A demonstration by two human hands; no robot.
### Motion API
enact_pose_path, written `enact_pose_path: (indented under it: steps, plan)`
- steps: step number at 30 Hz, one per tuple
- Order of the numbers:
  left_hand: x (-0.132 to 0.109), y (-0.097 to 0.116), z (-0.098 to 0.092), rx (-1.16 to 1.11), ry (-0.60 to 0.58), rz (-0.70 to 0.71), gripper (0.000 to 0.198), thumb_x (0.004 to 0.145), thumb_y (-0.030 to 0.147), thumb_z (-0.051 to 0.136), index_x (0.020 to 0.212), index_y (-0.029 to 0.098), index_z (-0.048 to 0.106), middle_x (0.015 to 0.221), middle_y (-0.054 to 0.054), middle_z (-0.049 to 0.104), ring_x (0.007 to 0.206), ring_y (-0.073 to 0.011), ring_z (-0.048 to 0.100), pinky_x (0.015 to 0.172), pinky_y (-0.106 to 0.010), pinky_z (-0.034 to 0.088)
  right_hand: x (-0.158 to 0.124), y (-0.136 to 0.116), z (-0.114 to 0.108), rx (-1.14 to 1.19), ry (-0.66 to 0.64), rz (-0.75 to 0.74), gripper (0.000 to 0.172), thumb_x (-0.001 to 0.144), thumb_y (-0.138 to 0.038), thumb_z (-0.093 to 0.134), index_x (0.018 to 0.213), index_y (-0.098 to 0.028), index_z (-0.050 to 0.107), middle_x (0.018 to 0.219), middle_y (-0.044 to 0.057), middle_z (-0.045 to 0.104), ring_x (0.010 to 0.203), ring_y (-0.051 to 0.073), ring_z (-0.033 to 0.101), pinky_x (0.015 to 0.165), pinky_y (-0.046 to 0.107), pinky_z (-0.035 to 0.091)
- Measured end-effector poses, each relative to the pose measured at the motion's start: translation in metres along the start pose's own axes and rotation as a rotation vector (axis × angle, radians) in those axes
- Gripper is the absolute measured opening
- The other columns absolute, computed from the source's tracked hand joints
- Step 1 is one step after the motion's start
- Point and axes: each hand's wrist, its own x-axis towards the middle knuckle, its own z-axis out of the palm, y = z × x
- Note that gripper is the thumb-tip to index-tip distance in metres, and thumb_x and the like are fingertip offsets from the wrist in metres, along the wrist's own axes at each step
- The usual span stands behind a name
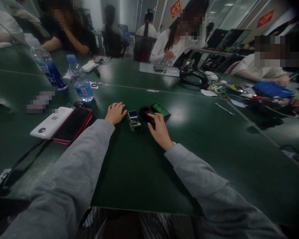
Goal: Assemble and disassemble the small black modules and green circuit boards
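Note:
A small green circuit board with a little display (133, 121) lies on the table between my hands. My left hand (116, 113) rests open on the tabletop just left of the board, palm down and fingers apart. Right of the board is a black plastic case (145, 112). My right hand (160, 130) is on this case, thumb and fingers at its near side; part of the case is hidden beneath the hand. Beside it, partly behind my fingers, sits another black case part with a green circuit board (159, 109) in it.
On the left lie a white power bank (51, 122), a red-cased phone (73, 124) and two water bottles (82, 83). Tangled wires (229, 89), a blue object (272, 89) and a wrench (224, 109) are at the right. Several people sit across the green table (139, 172).

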Motion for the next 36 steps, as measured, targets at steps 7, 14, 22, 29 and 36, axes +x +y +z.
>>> enact_pose_path:
  steps: [7,14,22,29,36]
  plan:
    - [0.0,0.003,-0.001,0.008,0.008,-0.013,0.053,0.097,0.047,0.031,0.142,0.022,0.044,0.152,-0.009,0.04,0.138,-0.0296,0.032,0.113,-0.053,0.026,0.0,-0.007,-0.001,-0.001,-0.082,-0.097,0.041,0.095,-0.029,0.05,0.136,-0.027,0.046,0.136,0.01,0.042,0.127,0.025,0.046,0.105,0.048,0.044]
    - [-0.001,0.003,-0.001,0.015,0.009,-0.006,0.053,0.097,0.046,0.03,0.142,0.02,0.044,0.152,-0.01,0.04,0.138,-0.0294,0.032,0.112,-0.051,0.028,0.001,-0.009,-0.003,0.003,-0.031,-0.107,0.036,0.1,-0.036,0.04,0.133,-0.026,0.051,0.131,0.01,0.047,0.122,0.024,0.048,0.102,0.045,0.044]
    - [-0.003,0.006,-0.004,0.013,0.01,-0.01,0.052,0.097,0.045,0.031,0.141,0.022,0.045,0.152,-0.009,0.04,0.138,-0.0288,0.032,0.112,-0.051,0.027,0.01,0.02,-0.014,-0.239,0.307,0.034,0.033,0.099,-0.032,0.035,0.122,-0.026,0.058,0.13,0.011,0.049,0.122,0.03,0.044,0.098,0.055,0.039]
    - [-0.001,0.003,-0.002,0.015,0.007,0.0,0.053,0.097,0.045,0.029,0.141,0.019,0.045,0.152,-0.01,0.04,0.138,-0.0295,0.032,0.112,-0.05,0.028,0.005,0.001,-0.015,-0.146,0.173,-0.084,0.032,0.1,-0.035,0.036,0.124,-0.026,0.055,0.133,0.008,0.052,0.125,0.025,0.046,0.102,0.049,0.04]
    - [-0.003,0.006,-0.004,0.024,0.015,-0.003,0.052,0.097,0.044,0.03,0.14,0.019,0.045,0.152,-0.01,0.04,0.137,-0.0293,0.032,0.112,-0.05,0.027,-0.009,-0.049,-0.007,-0.173,-0.238,-0.383,0.051,0.099,-0.042,0.044,0.146,-0.025,0.034,0.155,0.007,0.031,0.144,0.023,0.026,0.116,0.048,0.026]
